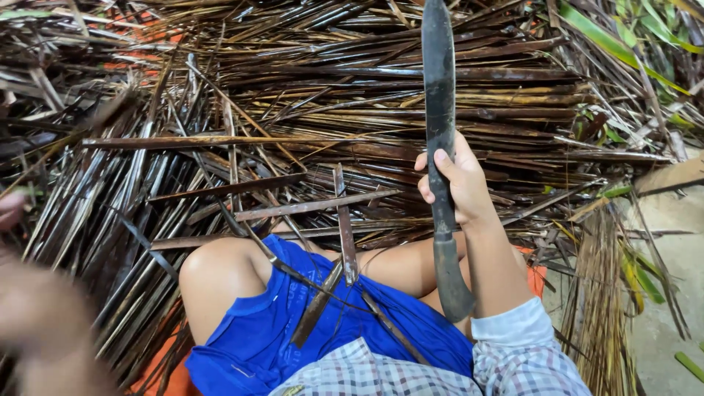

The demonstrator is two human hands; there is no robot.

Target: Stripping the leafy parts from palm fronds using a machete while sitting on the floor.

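Note:
My right hand [462, 183] is shut on a long dark knife [438, 81]. It holds the knife upright, blade pointing away from me, and the thick handle end [452, 279] hangs below my wrist. At the lower left my left hand [40, 323] is only a blur, so its fingers cannot be made out. I sit with my knee [213, 271] raised, in blue shorts [293, 323]. A few dark dried leaf strips [345, 235] lie across my lap.
A thick heap of dried brown palm-leaf strips [308, 110] covers the ground ahead and to the left. Green leaves [623, 37] show at the top right. Bare concrete floor [675, 257] is on the right, with an orange sheet [539, 275] beneath me.

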